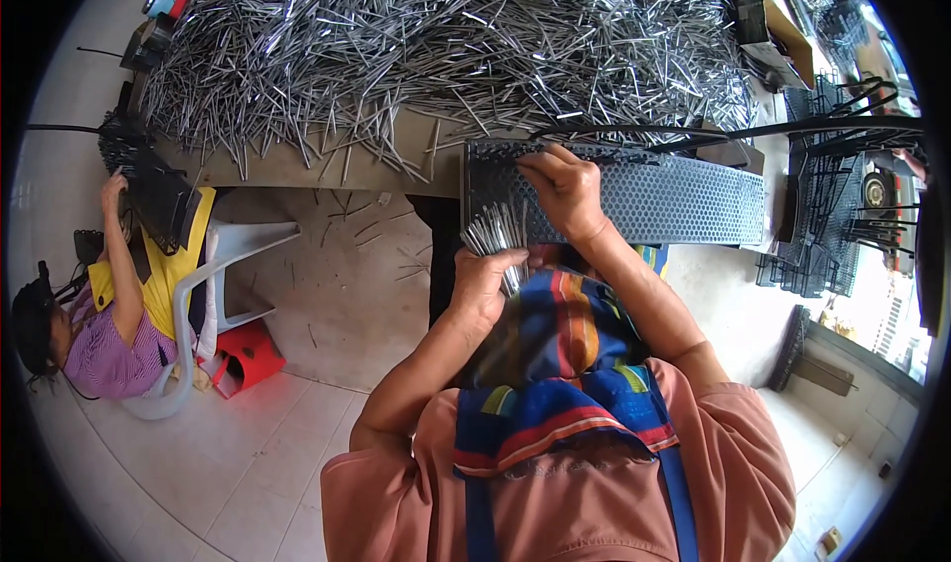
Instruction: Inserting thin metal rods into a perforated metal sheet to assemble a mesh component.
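In my left hand (480,285) is an upright bundle of thin silvery metal strips (495,230), held in closed fingers. A long grey perforated metal panel (684,201) with a raised dark rim lies across in front of me, its left part beside the bundle. My right hand (565,188) is over the panel, fingers pinched together at its far edge. Whatever those fingertips hold is too small to make out. Beyond the panel a large heap of similar loose strips (426,47) covers most of the worktable (287,166).
A dark cable or rod (792,126) runs across at the right. Stacked black wire racks (822,196) and an open cardboard box (778,42) stand there too. At left, a seated co-worker (109,334) handles black metal parts (149,186), near a white plastic chair (188,324) and red container (243,356).
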Action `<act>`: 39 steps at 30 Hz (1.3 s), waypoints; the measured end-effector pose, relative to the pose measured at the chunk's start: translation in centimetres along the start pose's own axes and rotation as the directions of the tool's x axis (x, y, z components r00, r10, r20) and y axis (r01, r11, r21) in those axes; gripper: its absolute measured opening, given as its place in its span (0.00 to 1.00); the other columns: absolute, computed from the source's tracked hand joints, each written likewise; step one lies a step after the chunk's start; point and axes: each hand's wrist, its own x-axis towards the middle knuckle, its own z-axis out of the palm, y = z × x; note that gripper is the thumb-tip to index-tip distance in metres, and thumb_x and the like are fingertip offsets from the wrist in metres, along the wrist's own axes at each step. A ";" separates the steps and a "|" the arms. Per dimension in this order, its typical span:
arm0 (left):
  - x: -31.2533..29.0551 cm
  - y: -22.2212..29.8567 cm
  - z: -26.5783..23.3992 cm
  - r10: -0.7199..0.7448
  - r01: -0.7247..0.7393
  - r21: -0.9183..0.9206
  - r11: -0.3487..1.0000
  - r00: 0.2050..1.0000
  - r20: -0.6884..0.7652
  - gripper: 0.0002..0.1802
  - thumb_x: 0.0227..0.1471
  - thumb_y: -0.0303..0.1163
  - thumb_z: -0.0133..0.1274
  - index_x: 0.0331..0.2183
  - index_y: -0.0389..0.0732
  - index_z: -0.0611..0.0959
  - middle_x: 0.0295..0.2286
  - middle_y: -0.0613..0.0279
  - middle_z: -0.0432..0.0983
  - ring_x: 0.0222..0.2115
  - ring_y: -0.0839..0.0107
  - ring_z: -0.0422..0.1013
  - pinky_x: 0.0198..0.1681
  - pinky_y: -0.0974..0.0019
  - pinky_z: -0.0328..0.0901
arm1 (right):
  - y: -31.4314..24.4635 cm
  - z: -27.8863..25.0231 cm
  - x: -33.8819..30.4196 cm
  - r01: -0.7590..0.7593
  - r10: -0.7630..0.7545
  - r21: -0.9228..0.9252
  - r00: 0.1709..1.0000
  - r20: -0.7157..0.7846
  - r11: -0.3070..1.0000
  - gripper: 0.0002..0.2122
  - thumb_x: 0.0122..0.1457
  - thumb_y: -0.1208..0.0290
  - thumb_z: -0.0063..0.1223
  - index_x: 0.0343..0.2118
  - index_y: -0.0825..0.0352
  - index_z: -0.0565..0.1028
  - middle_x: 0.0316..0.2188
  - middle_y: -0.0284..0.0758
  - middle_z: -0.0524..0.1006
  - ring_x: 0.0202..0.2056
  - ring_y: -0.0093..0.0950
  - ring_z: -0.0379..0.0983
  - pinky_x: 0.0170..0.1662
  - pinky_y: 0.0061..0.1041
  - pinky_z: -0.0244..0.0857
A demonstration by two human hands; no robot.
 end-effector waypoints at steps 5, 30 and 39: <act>-0.3 0.2 1.0 0.005 -0.004 -0.037 0.999 1.000 0.003 0.18 0.44 0.11 0.55 0.41 0.31 0.80 0.32 0.50 0.80 0.31 0.59 0.79 0.36 0.60 0.77 | 0.1 -1.6 -1.9 -0.454 0.343 0.179 0.833 0.434 0.873 0.05 0.46 0.77 0.63 0.26 0.71 0.79 0.17 0.37 0.75 0.19 0.25 0.72 0.24 0.28 0.64; -0.5 0.6 2.0 0.008 -0.006 0.061 0.998 0.999 -0.042 0.08 0.48 0.16 0.54 0.34 0.28 0.81 0.27 0.48 0.81 0.24 0.62 0.79 0.25 0.64 0.73 | 1.1 -1.3 0.0 -0.079 0.143 0.335 0.975 -0.172 0.939 0.06 0.47 0.86 0.61 0.30 0.73 0.81 0.27 0.32 0.77 0.23 0.17 0.72 0.25 0.14 0.65; -0.1 0.7 1.9 -0.023 0.024 0.060 0.998 1.000 -0.006 0.10 0.48 0.18 0.56 0.37 0.31 0.80 0.29 0.49 0.81 0.26 0.62 0.79 0.27 0.62 0.74 | 1.6 -1.0 -0.5 -0.172 0.214 0.283 0.969 -0.126 0.944 0.07 0.47 0.86 0.61 0.30 0.73 0.81 0.27 0.34 0.78 0.26 0.20 0.75 0.28 0.17 0.68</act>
